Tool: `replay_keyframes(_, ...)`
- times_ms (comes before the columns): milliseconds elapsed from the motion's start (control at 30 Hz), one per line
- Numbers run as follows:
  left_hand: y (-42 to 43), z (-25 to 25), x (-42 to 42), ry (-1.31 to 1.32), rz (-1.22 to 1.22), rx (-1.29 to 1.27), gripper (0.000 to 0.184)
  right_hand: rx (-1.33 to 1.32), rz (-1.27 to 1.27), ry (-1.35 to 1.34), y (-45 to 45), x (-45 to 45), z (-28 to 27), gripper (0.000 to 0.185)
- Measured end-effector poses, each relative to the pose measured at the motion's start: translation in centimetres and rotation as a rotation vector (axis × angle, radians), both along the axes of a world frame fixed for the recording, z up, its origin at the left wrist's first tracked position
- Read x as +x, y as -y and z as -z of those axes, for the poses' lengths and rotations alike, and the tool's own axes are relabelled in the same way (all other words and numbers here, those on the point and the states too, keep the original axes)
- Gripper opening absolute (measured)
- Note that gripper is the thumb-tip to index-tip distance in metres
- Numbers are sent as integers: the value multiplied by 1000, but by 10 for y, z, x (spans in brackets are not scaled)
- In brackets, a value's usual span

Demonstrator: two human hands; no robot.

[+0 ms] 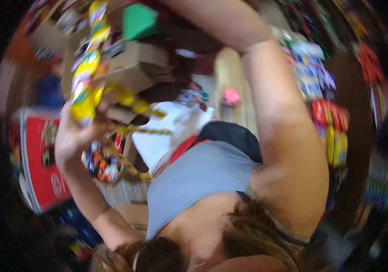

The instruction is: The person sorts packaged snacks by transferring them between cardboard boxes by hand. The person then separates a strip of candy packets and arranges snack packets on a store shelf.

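Note:
My left hand (85,129) is raised at the left of the head view, its fingers closed round a strip of yellow packets (85,81). The strip runs up to the top edge; motion blurs its print. Thin twisted yellow-and-dark strips (139,131) trail from near the hand toward my grey top (198,167). My right arm (284,90) reaches up across the view, and its hand lies beyond the top edge. Below my left hand is a container of small colourful wrapped items (105,163).
An open cardboard box (132,63) and a green piece (139,21) lie beyond my left hand. A red panel or box (46,158) stands at far left. On a pale wooden surface (225,68) sits a pink round thing (231,97). Colourful packs (312,77) line the right.

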State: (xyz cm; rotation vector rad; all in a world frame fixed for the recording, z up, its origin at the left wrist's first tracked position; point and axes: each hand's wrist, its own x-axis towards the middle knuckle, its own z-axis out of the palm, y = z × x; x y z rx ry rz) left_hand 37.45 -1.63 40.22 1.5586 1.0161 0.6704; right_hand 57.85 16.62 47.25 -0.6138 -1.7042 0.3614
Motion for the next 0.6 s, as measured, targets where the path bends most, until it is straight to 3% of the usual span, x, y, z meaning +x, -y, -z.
replay_keyframes(100, 5, -8, -4, -198, 118, -31, 64, -37, 222, 369, 16, 63, 86, 53)
replay_keyframes(167, 0, -17, 17, -89, 335, -220, 54, -217, 214, 776, 62, 96, 121, 61)
replay_keyframes(200, 6, -25, 37, -106, 331, -233, 40, -381, 250, 957, 100, 104, 120, 61)
replay_keyframes(233, -10, -21, 37, -304, 442, -182, 33, -549, 278, 1134, 134, 110, 118, 62)
replay_keyframes(300, -2, -26, 62, -286, 313, -203, 34, -492, 153, 1034, 156, 121, 130, 71)
replay_keyframes(433, -12, -22, 88, -357, 377, -149, 39, -749, -832, 37, 182, 115, 143, 94)
replay_keyframes(500, -16, -23, 88, -376, 344, -99, 45, -490, -783, 139, 188, 101, 144, 104)
replay_keyframes(533, -18, -24, 82, -354, 348, -118, 57, -381, -751, 157, 193, 93, 143, 105)
replay_keyframes(600, -14, -31, 82, -410, 350, -57, 61, -305, -546, 103, 202, 77, 142, 86)
